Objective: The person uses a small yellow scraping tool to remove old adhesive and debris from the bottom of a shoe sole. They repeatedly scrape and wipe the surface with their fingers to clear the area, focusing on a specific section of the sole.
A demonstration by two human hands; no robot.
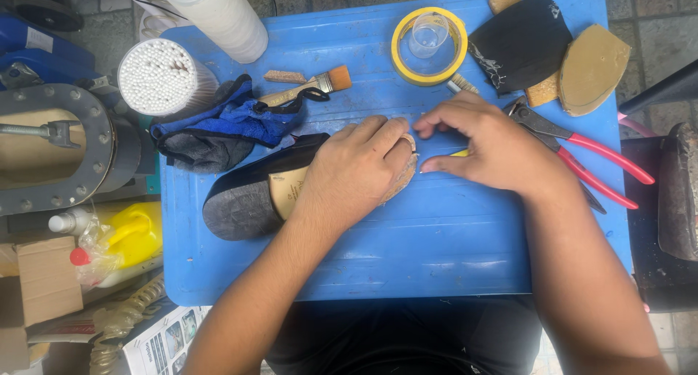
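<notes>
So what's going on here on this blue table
A person is working on a black shoe laid sole-up on a blue table. The left hand presses down on the front of the sole, while the right hand pinches at the toe end, with something yellow just showing beneath it. Red-handled pliers lie to the right. A roll of yellow tape, a paintbrush, a blue cloth and spare sole pieces sit along the far edge.

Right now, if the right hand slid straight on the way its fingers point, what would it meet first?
The right hand points leftward across the blue table. Its fingertips already sit beside the left hand pressing on the shoe, so it would likely meet those fingers first.
</notes>
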